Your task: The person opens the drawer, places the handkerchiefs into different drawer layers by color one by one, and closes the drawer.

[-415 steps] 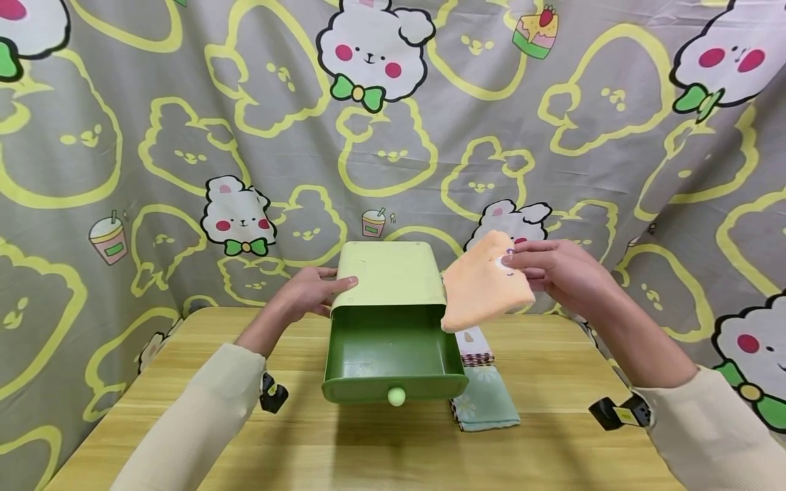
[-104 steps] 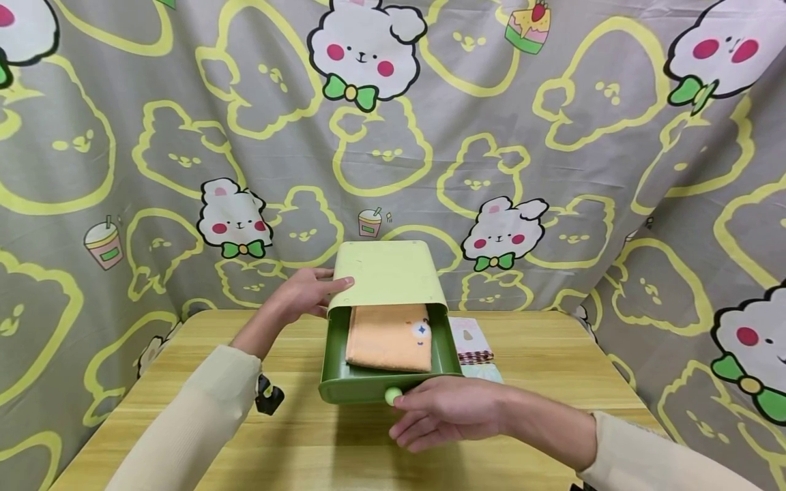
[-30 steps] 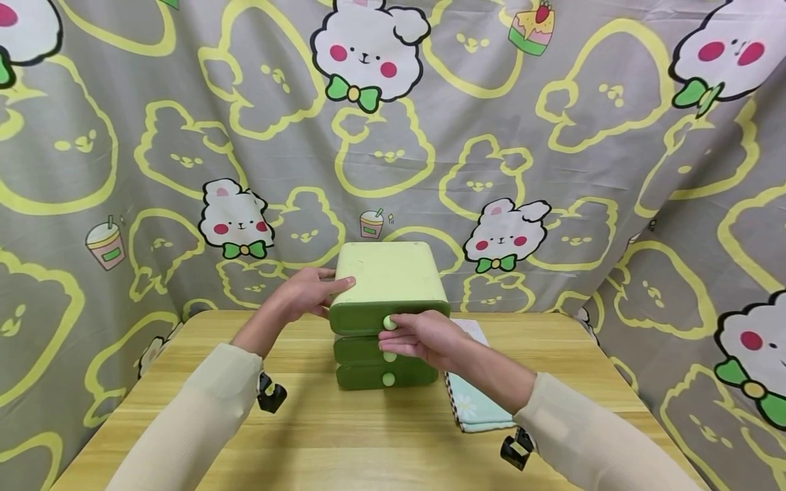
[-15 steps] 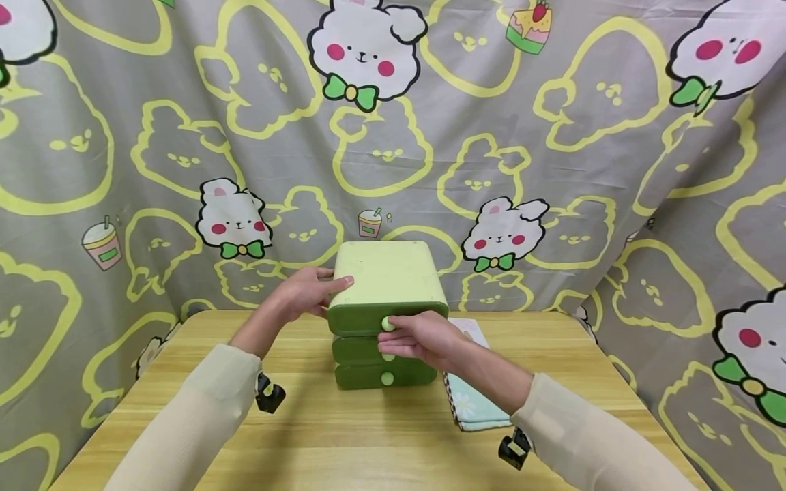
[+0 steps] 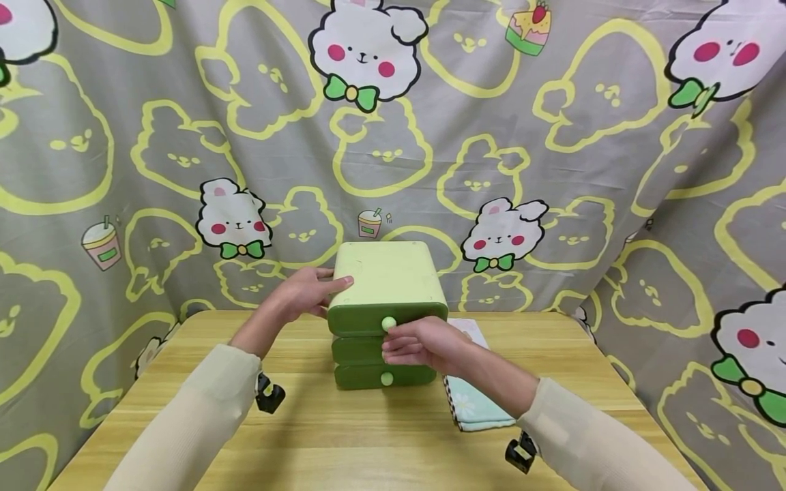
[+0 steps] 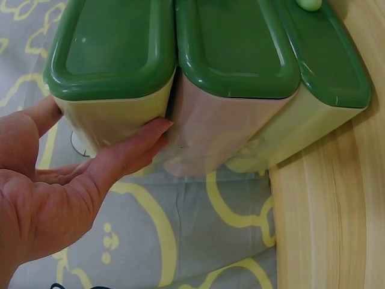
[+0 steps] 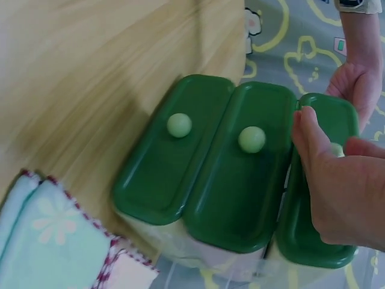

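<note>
A small drawer unit (image 5: 387, 273) with a pale yellow-green top and three green drawer fronts stands mid-table, all drawers pushed in. My left hand (image 5: 307, 293) rests on its upper left corner, thumb on top. Straight fingers lie against its side in the left wrist view. Just below the round top knob (image 5: 389, 323) is my right hand (image 5: 426, 343), its fingers extended and apparently off the knob. It hides the middle knob in the head view; in the right wrist view that knob (image 7: 252, 139) shows. No orange towel is visible now.
Right of the unit lie a folded mint towel (image 5: 475, 404) with a flower print and a white-pink folded towel (image 5: 460, 326), partly hidden by the right arm. A patterned grey curtain (image 5: 393, 157) hangs behind the wooden table (image 5: 344, 443).
Earlier the right hand held the orange towel, which then lay in the pulled-out top drawer. That drawer was pushed in. The right hand has just dropped slightly off its knob; the left stays put.
</note>
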{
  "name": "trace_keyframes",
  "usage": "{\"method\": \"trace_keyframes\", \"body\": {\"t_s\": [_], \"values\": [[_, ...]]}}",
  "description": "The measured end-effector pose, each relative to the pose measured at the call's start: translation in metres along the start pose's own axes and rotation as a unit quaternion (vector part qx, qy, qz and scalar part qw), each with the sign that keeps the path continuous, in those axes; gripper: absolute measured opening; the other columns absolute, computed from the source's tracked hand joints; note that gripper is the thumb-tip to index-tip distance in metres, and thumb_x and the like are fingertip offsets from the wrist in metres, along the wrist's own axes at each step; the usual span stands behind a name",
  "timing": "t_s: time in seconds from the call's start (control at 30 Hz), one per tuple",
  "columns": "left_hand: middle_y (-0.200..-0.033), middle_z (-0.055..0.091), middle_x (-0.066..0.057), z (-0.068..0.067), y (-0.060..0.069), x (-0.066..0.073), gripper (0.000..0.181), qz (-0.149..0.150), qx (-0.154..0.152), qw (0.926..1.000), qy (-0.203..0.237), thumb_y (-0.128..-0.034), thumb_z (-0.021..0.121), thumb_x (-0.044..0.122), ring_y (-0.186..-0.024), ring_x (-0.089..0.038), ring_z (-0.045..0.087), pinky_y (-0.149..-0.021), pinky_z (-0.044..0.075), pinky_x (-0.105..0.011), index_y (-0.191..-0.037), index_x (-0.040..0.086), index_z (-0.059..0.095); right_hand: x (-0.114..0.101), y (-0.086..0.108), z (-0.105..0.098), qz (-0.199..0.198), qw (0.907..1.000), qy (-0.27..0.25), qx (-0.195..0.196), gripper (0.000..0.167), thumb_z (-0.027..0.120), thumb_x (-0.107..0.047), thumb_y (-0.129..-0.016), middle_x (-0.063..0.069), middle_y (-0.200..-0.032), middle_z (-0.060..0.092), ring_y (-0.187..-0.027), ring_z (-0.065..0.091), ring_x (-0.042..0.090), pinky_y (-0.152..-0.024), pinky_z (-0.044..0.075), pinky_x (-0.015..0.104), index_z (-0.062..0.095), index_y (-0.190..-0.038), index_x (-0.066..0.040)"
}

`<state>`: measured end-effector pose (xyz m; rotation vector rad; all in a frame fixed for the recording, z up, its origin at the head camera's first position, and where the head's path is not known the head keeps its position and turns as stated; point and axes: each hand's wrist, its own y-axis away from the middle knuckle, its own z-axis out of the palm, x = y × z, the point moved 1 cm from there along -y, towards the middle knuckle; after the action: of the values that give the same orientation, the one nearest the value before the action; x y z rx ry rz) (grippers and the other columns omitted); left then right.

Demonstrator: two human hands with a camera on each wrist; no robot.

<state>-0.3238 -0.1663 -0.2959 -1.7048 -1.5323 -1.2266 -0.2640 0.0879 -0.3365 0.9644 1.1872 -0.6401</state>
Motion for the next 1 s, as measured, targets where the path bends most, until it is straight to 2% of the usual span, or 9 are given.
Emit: {"method": "trace_keyframes", "body": {"t_s": [0.17,0.33,0.47,0.63,0.8,1.0], "values": [[-0.100,0.072,-0.010,0.000,0.000,0.001,0.079,0.002,0.001,1.0000,-0.005,-0.1004,0.062,0.046,-0.084,-0.017,0.068,-0.081,0.062,-0.037,-0.158,0.001,0.031,0.017,0.001,-0.007,0.015,0.9994,0.024,-0.018,0.037,0.056,-0.009,-0.102,0.020,-0.102,0.071,-0.087,0.074,0.021,-0.091,0.060,0.037,0.057,-0.127,0.019],[-0.092,0.070,-0.007,0.000,0.001,0.001,0.078,0.002,0.002,1.0000,-0.007,-0.1008,0.062,0.045,-0.081,-0.016,0.067,-0.081,0.062,-0.037,-0.158,0.001,0.032,0.036,-0.006,-0.007,0.025,0.9992,0.029,-0.010,0.041,0.056,-0.015,-0.104,0.017,-0.097,0.069,-0.083,0.074,0.020,-0.089,0.061,0.036,0.055,-0.125,0.020],[-0.098,0.072,-0.009,0.001,0.001,0.000,0.078,0.004,0.002,1.0000,-0.007,-0.1009,0.062,0.045,-0.084,-0.016,0.068,-0.081,0.062,-0.037,-0.158,0.001,0.032,0.046,-0.013,-0.004,0.022,0.9995,0.020,0.010,0.041,0.056,-0.019,-0.105,0.018,-0.099,0.069,-0.086,0.074,0.023,-0.090,0.061,0.037,0.057,-0.123,0.018],[-0.107,0.072,-0.013,0.000,0.001,0.001,0.078,0.005,0.002,1.0000,-0.007,-0.1012,0.061,0.044,-0.088,-0.018,0.070,-0.082,0.062,-0.038,-0.158,0.001,0.032,0.053,-0.019,0.002,0.008,0.9991,0.001,0.041,0.035,0.057,-0.020,-0.105,0.024,-0.106,0.069,-0.101,0.073,0.036,-0.091,0.060,0.038,0.062,-0.119,0.012],[-0.110,0.072,-0.015,0.001,0.001,0.001,0.077,0.005,0.002,1.0000,-0.005,-0.1015,0.061,0.044,-0.090,-0.019,0.071,-0.082,0.062,-0.038,-0.158,0.000,0.032,0.058,-0.022,0.005,-0.001,0.9979,-0.016,0.062,0.035,0.056,-0.017,-0.105,0.030,-0.112,0.069,-0.109,0.070,0.042,-0.091,0.060,0.039,0.061,-0.120,0.014],[-0.113,0.071,-0.016,0.000,0.001,0.001,0.078,0.003,0.001,1.0000,-0.007,-0.1013,0.061,0.045,-0.091,-0.020,0.070,-0.081,0.062,-0.038,-0.158,0.000,0.031,0.061,-0.022,0.008,-0.005,0.9971,-0.031,0.070,0.037,0.056,-0.015,-0.104,0.033,-0.117,0.067,-0.112,0.068,0.043,-0.091,0.060,0.040,0.057,-0.126,0.015]]}}
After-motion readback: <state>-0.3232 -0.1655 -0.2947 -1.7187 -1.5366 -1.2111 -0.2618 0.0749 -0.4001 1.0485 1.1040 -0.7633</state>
